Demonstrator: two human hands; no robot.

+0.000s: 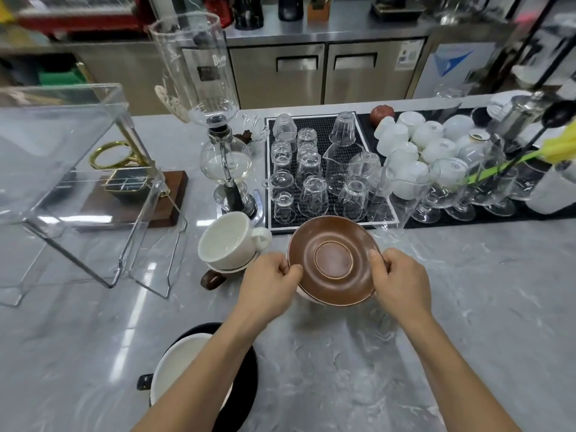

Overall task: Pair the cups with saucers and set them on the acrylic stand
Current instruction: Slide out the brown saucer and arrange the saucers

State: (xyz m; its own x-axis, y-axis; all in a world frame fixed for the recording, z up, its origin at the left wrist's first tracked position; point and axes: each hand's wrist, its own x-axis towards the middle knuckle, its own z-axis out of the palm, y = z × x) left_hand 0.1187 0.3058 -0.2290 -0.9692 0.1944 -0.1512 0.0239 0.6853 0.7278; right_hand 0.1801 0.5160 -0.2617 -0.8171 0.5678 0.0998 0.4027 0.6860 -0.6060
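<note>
Now | both hands, left and right, pinch round glossy brown saucer by opposite rims | marble-patterned counter

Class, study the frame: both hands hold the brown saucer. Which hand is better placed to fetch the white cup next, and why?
The left hand. The white cup sits just beyond it, on the left of the brown saucer. The right hand grips the saucer's far edge and would probably have to cross over it.
</note>
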